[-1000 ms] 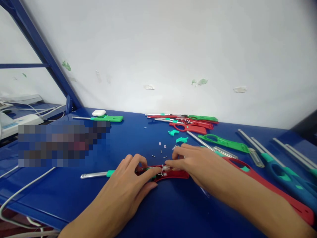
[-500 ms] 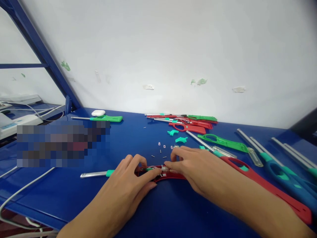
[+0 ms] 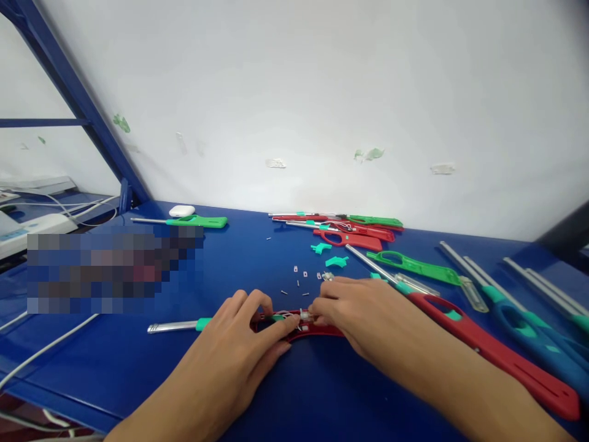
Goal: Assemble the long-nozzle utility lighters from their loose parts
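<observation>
A red gas lighter [image 3: 317, 330] lies opened lengthwise on the blue table, its white wires and small inner parts bare. Its silver barrel [image 3: 172, 327] with a teal collar points left. My left hand [image 3: 243, 337] is closed on the left part of the red casing, thumb over the wires. Fingertips of my right hand [image 3: 335, 301] are pinched together at a small clear part [image 3: 305, 315] inside the casing; the hand covers the casing's right end. Just beyond lie small screws [image 3: 284, 292], tiny pale pieces [image 3: 305, 274] and teal triggers [image 3: 337, 261].
Red and green lighter pieces [image 3: 354, 238] lie along the wall. At right are a red lighter [image 3: 497, 353], blue lighters [image 3: 519, 328], a green casing half [image 3: 414, 267] and a clear tank [image 3: 473, 294]. A green lighter [image 3: 202, 221], white case [image 3: 182, 210] and cable [image 3: 50, 347] are left.
My right fingertips have dropped slightly closer to the casing and drawn together at the clear part. My left hand keeps its hold with almost no movement.
</observation>
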Demonstrator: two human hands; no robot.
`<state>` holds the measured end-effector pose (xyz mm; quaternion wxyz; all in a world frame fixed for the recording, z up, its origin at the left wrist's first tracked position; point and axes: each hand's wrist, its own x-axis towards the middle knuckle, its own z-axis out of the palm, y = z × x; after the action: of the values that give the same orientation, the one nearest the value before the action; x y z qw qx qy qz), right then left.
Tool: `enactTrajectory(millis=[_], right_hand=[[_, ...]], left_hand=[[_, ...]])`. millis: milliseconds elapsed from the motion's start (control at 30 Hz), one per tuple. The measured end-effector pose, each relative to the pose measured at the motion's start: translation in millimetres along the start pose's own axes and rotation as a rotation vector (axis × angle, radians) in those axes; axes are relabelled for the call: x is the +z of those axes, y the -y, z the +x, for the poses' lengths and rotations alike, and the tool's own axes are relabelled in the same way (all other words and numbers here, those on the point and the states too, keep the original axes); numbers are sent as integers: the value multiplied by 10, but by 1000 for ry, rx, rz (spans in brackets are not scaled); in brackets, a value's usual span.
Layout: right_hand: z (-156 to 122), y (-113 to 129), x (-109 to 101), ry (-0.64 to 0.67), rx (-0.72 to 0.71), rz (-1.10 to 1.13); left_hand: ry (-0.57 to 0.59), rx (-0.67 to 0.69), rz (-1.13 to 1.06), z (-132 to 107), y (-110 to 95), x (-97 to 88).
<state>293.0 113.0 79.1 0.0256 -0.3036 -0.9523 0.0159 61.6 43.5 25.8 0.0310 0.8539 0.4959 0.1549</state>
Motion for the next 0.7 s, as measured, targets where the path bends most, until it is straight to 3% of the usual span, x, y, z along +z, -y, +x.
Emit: enactTrajectory(millis=[200,333,567,700], right_hand=[[-21,29,-6,79,66,49],[-57,-64,60,-20,90,76],[-44,-345,144,-230,314,-102],[-29,-375,177,-266,336,-126]], left_hand=[[14,-22,-23,10,-14,-23],[-8,6,-15,-5,21,21],[-122,-20,-56,-27,49,42],[-117,-41,-88,-21,26,21]])
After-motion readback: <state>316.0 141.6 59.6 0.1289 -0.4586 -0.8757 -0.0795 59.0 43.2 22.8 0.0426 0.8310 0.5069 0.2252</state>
